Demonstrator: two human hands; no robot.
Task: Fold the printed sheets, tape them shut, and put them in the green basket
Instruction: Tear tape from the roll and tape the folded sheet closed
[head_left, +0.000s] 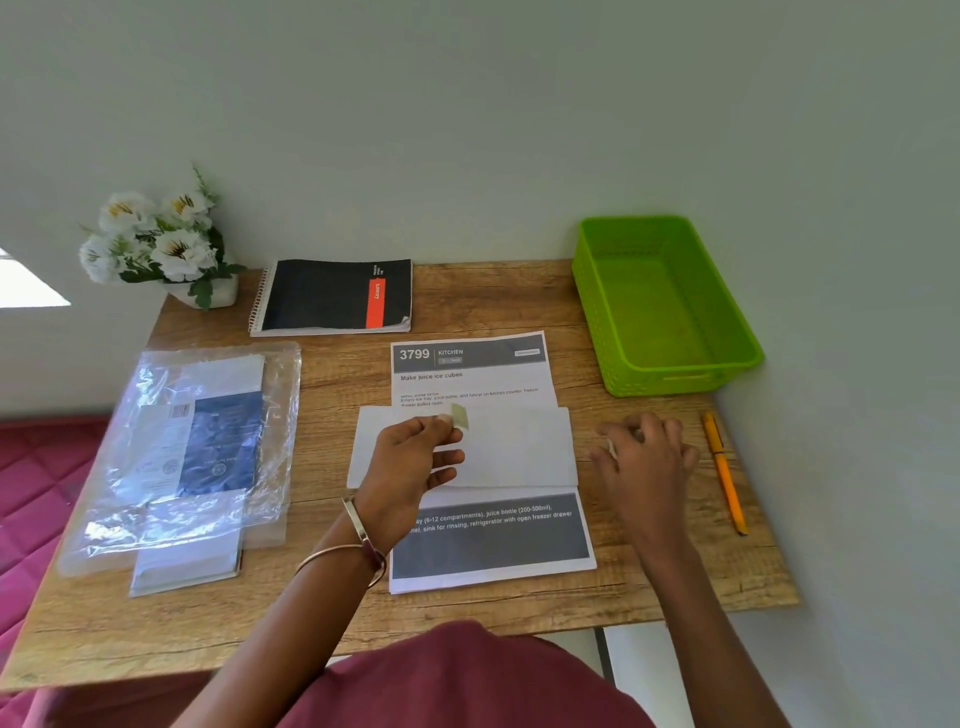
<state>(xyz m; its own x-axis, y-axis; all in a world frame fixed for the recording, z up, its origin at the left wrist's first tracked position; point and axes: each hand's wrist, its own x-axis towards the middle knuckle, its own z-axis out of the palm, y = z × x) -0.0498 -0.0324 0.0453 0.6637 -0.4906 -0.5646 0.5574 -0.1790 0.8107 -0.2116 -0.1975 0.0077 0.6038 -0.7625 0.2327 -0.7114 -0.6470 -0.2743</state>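
We saw a wooden table (519, 301) set against a pale wall. At its far left corner stood a white pot of white artificial flowers (156, 241). Just right of them lay a black spiral notebook (332, 296) with a red stripe. Nearer, at the table's left, lay a clear plastic bag (182, 452) of papers. An orange pen (723, 470) lay near the right edge.

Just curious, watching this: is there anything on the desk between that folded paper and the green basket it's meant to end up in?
Nothing visible. Bare wooden desk lies between the folded sheet and the green basket. The right hand and the orange pen lie to the sheet's right, nearer than the basket.
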